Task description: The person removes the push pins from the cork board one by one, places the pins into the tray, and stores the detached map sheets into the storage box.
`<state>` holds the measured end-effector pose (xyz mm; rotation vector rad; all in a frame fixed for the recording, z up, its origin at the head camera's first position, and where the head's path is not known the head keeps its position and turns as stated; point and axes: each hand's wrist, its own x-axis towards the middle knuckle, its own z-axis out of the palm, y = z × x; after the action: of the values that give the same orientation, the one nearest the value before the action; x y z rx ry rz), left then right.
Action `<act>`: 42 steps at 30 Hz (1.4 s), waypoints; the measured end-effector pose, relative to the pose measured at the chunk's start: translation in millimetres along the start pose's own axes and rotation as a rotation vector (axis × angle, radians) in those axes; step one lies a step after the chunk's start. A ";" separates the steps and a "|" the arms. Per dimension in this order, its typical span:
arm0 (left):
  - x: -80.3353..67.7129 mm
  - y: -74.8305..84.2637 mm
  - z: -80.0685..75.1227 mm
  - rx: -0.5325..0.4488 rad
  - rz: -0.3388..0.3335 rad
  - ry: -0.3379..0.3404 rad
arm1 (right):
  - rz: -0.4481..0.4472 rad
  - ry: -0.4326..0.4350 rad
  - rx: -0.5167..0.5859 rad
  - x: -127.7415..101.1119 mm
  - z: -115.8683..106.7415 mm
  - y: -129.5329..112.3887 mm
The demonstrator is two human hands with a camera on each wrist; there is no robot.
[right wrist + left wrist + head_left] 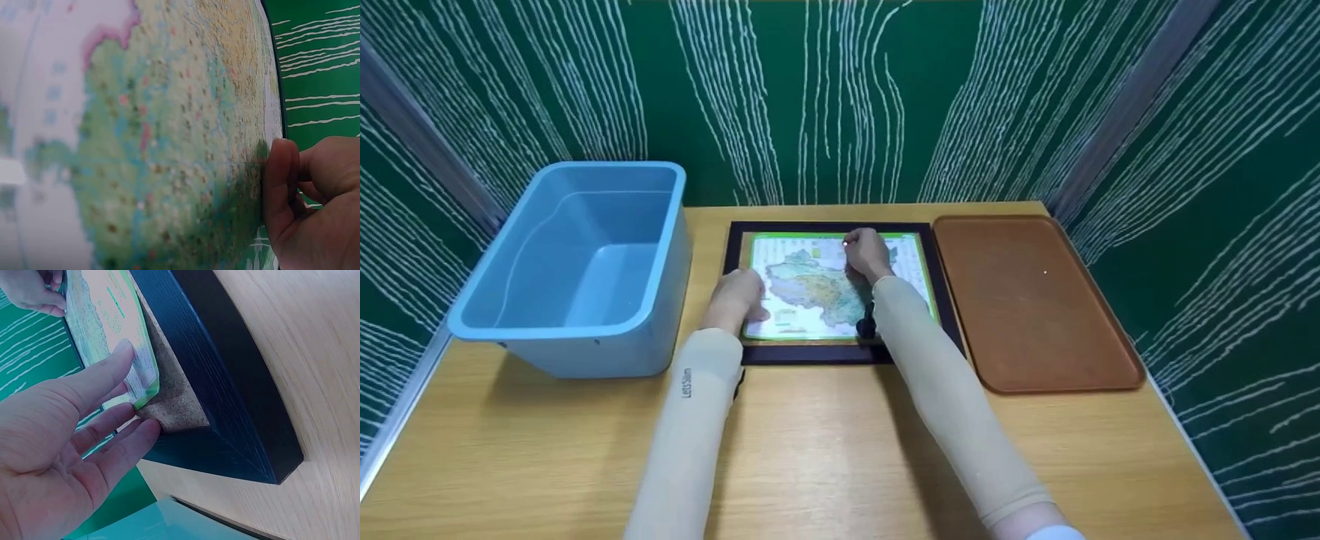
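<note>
A map sheet (pixel 802 289) with a green border lies on a cork board (pixel 180 408) in a dark wooden frame (pixel 840 354). At its left edge is my left hand (pixel 737 296). In the left wrist view, the left thumb (pixel 125 354) reaches over the sheet, while the loosely extended fingers touch near its green corner. Toward the top of the map, my right hand (pixel 868 251) has its fingers curled and pinches a small pushpin (pixel 846 243). The right wrist view has that hand (pixel 318 197) against the sheet, with the pin hidden there.
A deep light-blue tub (pixel 667 300) stands left of the board. To the right lies a brown tray (pixel 1027 315), close beside the frame, with a tiny white speck on it. Green walls with white streaks enclose the wooden table (pixel 810 450).
</note>
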<state>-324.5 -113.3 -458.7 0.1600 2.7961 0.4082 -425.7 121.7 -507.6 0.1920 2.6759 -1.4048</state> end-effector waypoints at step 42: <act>0.8 1.9 1.8 -0.057 -0.024 0.011 | 0.033 -0.054 0.047 9.4 -4.4 7.0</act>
<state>-324.5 -110.9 -460.0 0.1108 2.7908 0.4844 -434.0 129.8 -512.3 0.1982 2.5861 -1.4432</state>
